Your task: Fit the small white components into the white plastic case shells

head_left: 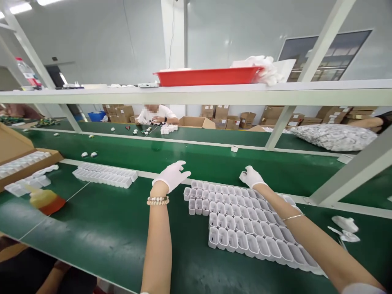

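Container array point(245, 222) on counter point(110, 232), right of centre; smaller container block point(104, 175) to its left. Bottle point(47, 201) farther left, before open carton point(14, 136). Tray point(211, 77) on shelf point(122, 96), behind and above the array.

Bright, even, cool light; lamps point(21, 8) glow white up and left of the red tray point(211, 77). Small glints dot the wall point(211, 45) just above the tray, a soft sheen lies on the worktop point(116, 241) below it, and wide-angle stretch leans the posts point(328, 36) outward on either side of it
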`<state>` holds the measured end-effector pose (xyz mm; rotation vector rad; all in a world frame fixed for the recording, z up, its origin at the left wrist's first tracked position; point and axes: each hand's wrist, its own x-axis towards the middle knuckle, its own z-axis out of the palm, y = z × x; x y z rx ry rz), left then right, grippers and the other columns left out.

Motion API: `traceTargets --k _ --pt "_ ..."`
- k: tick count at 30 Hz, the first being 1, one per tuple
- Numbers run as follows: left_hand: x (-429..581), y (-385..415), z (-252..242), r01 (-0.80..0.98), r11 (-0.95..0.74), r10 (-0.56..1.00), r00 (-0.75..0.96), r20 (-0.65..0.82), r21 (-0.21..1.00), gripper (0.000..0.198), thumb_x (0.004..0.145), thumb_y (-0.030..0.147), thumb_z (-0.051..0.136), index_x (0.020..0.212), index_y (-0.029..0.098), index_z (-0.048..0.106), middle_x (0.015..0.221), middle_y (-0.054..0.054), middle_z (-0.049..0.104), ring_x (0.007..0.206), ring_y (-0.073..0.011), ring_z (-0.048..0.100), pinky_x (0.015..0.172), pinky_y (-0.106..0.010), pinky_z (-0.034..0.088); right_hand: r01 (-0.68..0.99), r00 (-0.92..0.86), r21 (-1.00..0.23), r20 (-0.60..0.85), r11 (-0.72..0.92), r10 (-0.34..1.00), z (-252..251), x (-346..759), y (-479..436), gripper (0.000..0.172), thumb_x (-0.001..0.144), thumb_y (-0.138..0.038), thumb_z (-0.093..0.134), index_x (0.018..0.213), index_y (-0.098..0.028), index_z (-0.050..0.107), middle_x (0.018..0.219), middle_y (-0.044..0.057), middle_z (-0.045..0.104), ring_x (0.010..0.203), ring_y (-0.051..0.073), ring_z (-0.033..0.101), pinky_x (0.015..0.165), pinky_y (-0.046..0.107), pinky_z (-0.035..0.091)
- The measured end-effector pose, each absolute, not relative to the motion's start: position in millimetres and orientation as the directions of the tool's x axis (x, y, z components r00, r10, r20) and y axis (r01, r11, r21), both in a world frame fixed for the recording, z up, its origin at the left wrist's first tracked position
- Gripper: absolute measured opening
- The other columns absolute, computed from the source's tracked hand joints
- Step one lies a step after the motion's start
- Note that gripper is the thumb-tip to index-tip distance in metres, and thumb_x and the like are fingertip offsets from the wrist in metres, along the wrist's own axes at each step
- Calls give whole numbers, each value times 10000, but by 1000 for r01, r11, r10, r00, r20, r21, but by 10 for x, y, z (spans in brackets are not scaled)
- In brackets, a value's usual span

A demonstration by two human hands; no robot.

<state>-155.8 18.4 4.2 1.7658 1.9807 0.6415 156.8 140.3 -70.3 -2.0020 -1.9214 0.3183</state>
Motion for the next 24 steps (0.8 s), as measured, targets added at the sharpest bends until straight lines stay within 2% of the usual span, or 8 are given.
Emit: traceTargets --k 6,8,11,12,13,15,18,24 --pt "-1581 207 28 842 79 997 -58 -57 534 445 861 440 582 1262 245 580 1209 -73 683 1015 -221 675 862 -286 499 938 17 -344 163 41 986 -509 1532 1168 380 952 -302 568 1287 -127 530 1194 136 603 997 256 630 864 464 508" --pt "-1540 210 56 847 71 997 -46 -61 526 444 865 439 567 1264 246 578 1237 -73 672 1050 -220 663 879 -283 491 929 -101 -325 230 174 968 -423 1515 835 377 970 -262 497 1310 -100 509 1196 180 588 1013 285 617 885 463 472" --pt "-1423 215 82 851 74 996 -38 -79 520 454 846 454 577 1252 250 594 1243 -79 668 1099 -249 643 901 -312 481 824 -423 -301 236 480 875 -492 1439 80 227 990 -285 428 1074 -231 632 961 55 649 871 198 620 801 325 469" --pt "-1374 212 80 851 79 995 -38 -89 519 457 834 467 588 1238 255 607 1226 -78 676 1093 -263 644 899 -328 481 739 -564 -292 224 607 795 -585 1405 -187 211 986 -306 435 1005 -255 638 922 30 650 826 180 608 778 307 462" --pt "-1324 202 69 851 84 994 -38 -99 518 453 822 480 597 1219 263 623 1201 -73 687 1070 -275 652 890 -343 481 552 -752 -241 270 798 601 -709 1373 -433 209 978 -307 437 1031 -238 627 973 53 652 837 192 598 779 327 454" --pt "-1243 156 18 850 88 993 -33 -114 519 417 794 502 620 1143 280 667 1127 -52 712 992 -279 673 858 -349 483 256 -922 -119 266 959 280 -1012 1323 -802 177 961 -338 475 963 -220 607 990 63 645 769 187 563 675 319 426" --pt "-1214 18 -140 851 97 992 -37 -124 517 385 710 503 707 1031 291 706 985 -19 728 902 -265 681 801 -327 490 124 -953 -62 271 990 136 -1458 1281 -1004 161 954 -341 505 893 -211 577 892 32 620 715 170 522 591 300 366" --pt "-1362 -302 -645 836 163 987 -144 -77 524 504 645 381 787 1102 234 635 982 -20 674 855 -208 655 777 -323 531 139 -913 -153 362 978 186 -1897 1229 -940 173 945 -328 514 818 -213 537 835 29 599 738 184 509 615 313 342"
